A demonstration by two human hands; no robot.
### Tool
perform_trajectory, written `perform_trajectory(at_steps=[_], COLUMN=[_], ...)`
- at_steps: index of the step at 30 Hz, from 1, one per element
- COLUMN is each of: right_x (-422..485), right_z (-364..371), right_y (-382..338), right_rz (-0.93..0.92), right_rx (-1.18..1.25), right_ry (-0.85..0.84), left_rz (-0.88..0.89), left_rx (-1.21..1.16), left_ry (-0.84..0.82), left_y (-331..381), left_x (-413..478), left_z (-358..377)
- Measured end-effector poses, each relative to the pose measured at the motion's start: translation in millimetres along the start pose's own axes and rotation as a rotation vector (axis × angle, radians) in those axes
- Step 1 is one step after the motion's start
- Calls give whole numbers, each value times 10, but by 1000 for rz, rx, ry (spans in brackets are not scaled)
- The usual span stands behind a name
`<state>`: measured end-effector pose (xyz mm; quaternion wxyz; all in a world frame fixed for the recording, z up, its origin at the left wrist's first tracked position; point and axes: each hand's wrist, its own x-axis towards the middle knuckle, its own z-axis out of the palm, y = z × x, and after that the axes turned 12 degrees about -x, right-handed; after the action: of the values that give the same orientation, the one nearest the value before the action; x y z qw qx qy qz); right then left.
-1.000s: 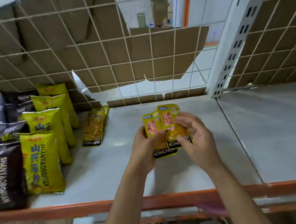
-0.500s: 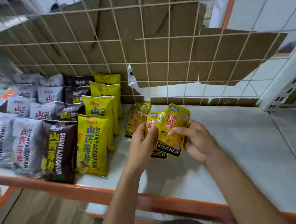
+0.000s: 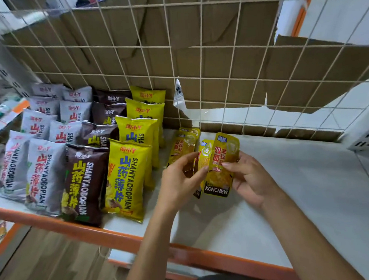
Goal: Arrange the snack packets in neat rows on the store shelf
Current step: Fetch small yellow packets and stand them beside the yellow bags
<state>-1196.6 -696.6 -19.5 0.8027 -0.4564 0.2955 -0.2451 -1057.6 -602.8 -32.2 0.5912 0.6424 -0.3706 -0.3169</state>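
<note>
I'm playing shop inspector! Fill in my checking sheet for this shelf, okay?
Surface: white shelf with orange front edge.
Job's things: grey bags, brown bags, yellow bags in rows at left; flat packets lying beside them; front Konchew packet and rear packet held up.
Clutter: scrap of clear film on the wire mesh.
Grips: left hand holds rear packet; right hand pinches front Konchew packet.
Cables: nothing seen.
Surroundings: wire mesh back, cardboard behind it.

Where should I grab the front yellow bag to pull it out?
Pinch the front yellow bag by its right edge, coming from the right. The brown bag sits tight against its left, while bare shelf lies on its right.
</note>
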Motion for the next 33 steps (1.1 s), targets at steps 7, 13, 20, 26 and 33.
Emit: perform_trajectory(at_steps=[7,13,20,26,33], right_x=[24,-27,-30,-40,19], right_z=[10,28,44,90,261], right_y=[7,69,81,69,22], right_rz=[-14,46,44,32,-46], right_rx=[-56,-111,-122,-219,-389], right_ry=[107,162,250,354,292], left_rz=[80,-60,-83,-44,281], left_rx=[674,921,917,874,681], left_ry=[334,300,273,271,163], left_y=[154,102,52,60,113], left_x=[58,251,289,226,-94], left_z=[66,102,87,58,174])
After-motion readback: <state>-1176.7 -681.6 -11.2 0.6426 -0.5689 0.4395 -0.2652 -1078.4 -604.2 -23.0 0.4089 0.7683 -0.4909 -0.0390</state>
